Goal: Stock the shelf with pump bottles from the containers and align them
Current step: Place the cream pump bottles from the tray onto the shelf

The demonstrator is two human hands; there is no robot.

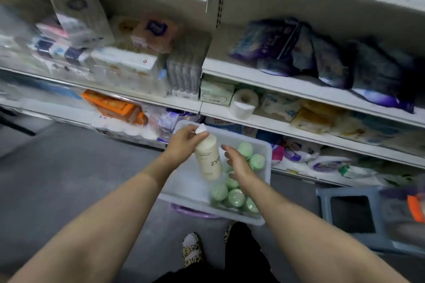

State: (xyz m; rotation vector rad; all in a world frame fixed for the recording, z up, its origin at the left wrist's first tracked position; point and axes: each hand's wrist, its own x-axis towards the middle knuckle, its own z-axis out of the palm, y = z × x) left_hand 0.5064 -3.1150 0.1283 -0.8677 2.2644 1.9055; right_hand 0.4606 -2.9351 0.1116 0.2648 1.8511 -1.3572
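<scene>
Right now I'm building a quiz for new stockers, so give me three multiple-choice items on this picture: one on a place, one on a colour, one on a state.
1. Where are the green bottles?
A. On the top shelf
B. In the clear bin
C. On the floor

2. What colour is the held bottle?
A. Cream
B. Orange
C. Purple

3. What is the right hand doing?
A. Gripping a green bottle
B. Resting on the stool
C. Open beside the cream bottle

Answers:
1 B, they sit clustered in the bin's right part.
2 A, its body is pale cream with a white top.
3 C, its fingers are spread; only the left hand grips the bottle, near its top.
</scene>
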